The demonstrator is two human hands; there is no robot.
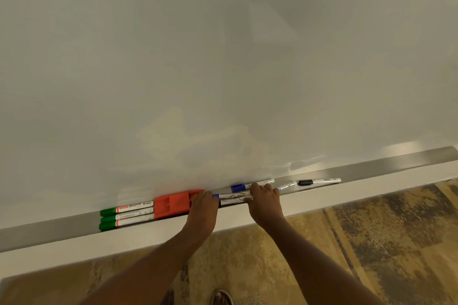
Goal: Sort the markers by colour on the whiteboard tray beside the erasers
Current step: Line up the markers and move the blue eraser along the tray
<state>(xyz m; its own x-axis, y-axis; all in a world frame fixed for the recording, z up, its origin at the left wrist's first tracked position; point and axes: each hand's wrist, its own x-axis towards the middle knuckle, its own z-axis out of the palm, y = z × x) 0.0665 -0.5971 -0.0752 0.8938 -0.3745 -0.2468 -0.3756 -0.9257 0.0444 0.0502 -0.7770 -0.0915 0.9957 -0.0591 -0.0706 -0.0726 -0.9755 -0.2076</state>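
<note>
The left hand [202, 207] reaches down into the tray [62, 226], its fingers [199, 197] bent over the right end of the red eraser [173, 203]. Their tips are hidden, so whether they hold anything cannot be told. Just right of those fingers begins a loose bunch of blue markers [234, 196], lying lengthwise in the tray and touching one another, one blue cap right against the left fingertips. The bunch spans the gap between the two hands. The right hand [264, 202] has its fingers [260, 187] curled down over the far ends of these barrels, thumb stretched leftward along the nearest one. Beyond the right fingers, on their outer side, a lone blue marker [287, 186] lies tilted and apart, and further out a black marker [319, 182]. On the other side of the left fingers, past the eraser, three green markers [126, 215] lie stacked side by side — caps pointing away from the hands. Above the tray stands the whiteboard [223, 57].
</note>
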